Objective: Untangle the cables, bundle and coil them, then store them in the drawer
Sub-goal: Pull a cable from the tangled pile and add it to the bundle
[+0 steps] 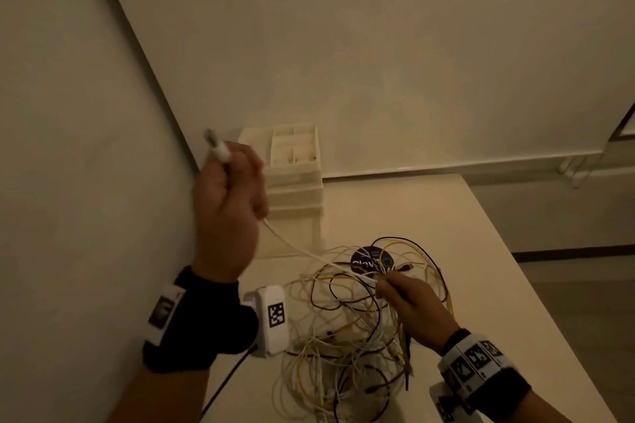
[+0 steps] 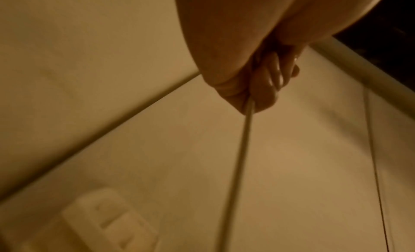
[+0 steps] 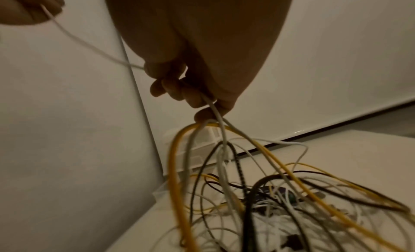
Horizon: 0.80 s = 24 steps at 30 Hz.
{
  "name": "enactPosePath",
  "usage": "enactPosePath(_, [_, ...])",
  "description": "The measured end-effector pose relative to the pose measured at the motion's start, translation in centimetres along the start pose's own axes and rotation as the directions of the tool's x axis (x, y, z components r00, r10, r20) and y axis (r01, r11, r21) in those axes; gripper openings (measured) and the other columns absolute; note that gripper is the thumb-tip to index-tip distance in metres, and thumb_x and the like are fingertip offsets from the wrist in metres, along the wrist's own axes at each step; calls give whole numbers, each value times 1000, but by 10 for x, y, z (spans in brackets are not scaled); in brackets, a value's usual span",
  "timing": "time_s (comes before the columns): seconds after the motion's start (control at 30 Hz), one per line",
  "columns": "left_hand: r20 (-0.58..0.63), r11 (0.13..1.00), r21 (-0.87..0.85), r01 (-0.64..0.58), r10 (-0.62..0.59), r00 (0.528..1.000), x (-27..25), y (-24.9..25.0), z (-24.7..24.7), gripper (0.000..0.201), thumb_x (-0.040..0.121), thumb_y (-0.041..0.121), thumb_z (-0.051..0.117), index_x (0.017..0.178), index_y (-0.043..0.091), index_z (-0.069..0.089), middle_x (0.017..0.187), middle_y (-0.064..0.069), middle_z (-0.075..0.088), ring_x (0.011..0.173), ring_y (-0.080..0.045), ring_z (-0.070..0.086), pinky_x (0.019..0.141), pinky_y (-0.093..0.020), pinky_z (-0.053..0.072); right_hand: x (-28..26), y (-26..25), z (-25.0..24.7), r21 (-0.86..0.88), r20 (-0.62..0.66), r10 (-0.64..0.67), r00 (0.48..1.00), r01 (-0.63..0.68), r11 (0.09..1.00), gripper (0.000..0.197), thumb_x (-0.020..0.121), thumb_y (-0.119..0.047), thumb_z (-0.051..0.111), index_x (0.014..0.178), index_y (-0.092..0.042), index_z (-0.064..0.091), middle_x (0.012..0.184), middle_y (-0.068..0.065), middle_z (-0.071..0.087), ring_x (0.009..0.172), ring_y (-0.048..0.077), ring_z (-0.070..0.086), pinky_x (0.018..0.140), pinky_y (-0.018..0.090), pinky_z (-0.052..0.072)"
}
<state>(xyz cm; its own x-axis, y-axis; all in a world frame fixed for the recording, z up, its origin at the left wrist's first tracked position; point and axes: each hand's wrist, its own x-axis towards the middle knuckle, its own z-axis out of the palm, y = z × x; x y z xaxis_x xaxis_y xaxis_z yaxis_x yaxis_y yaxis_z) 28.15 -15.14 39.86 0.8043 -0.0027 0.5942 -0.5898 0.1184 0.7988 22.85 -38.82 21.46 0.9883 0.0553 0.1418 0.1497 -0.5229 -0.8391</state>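
Up above the bench (image 1: 395, 209), the left hand (image 1: 228, 203) is clenched around a white cable (image 1: 295, 247), whose plug end (image 1: 215, 144) sticks out of the top of the fist and points up and away toward the left wall (image 1: 68, 113). In the left wrist view the same cable (image 2: 233, 184) leaves the curled fingers (image 2: 265, 90) and runs straight down and off the bottom edge. Lower and to the right, the right hand (image 1: 410, 306) pinches that white cable just over the tangle of cables (image 1: 357, 330); in the right wrist view its fingers (image 3: 179, 89) are curled on the strand, with yellow, black and white loops hanging below them. Between the two hands the white cable is stretched almost straight, its long axis slanting from upper left down to lower right.

The tangle lies on the pale bench in front of the person, spreading from the right hand down toward the near edge. A round purple label (image 1: 369, 259) shows under the far loops. A small white drawer unit (image 1: 295, 178) stands at the bench's far left corner against the left wall, with open compartments on top. Both wrists wear black bands (image 1: 192, 319) with coded tags. The back wall (image 1: 412, 45) is plain and the light is dim and yellowish.
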Motion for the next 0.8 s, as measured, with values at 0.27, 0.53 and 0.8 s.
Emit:
enactPosePath(0.27, [501, 739, 664, -115, -326, 802, -80, -74, 43, 19, 94, 48, 51, 96, 30, 55, 67, 13, 51, 65, -8, 48, 61, -33, 43, 8, -49, -18, 231, -20, 5, 1000, 0, 973, 24, 96, -20, 52, 78, -14, 67, 74, 3, 65, 72, 22, 59, 68, 36, 45])
enactPosePath(0.53, [412, 805, 576, -142, -135, 901, -62, -72, 63, 15, 91, 21, 65, 80, 24, 55, 64, 21, 48, 63, 5, 48, 60, -8, 30, 1, -64, -39, 336, -103, -14, 995, 47, 941, 25, 96, -4, 51, 104, -13, 73, 65, -7, 63, 62, 8, 53, 62, 20, 42])
enactPosePath(0.8, [56, 844, 534, -50, 23, 998, -34, -48, 57, 6, 86, 17, 70, 84, 18, 64, 67, 15, 57, 59, -4, 52, 55, -10, 37, 10, -47, -17, 245, -162, -129, 978, 167, 955, 21, 99, -12, 45, 93, -13, 65, 75, -2, 62, 71, 12, 58, 69, 21, 47])
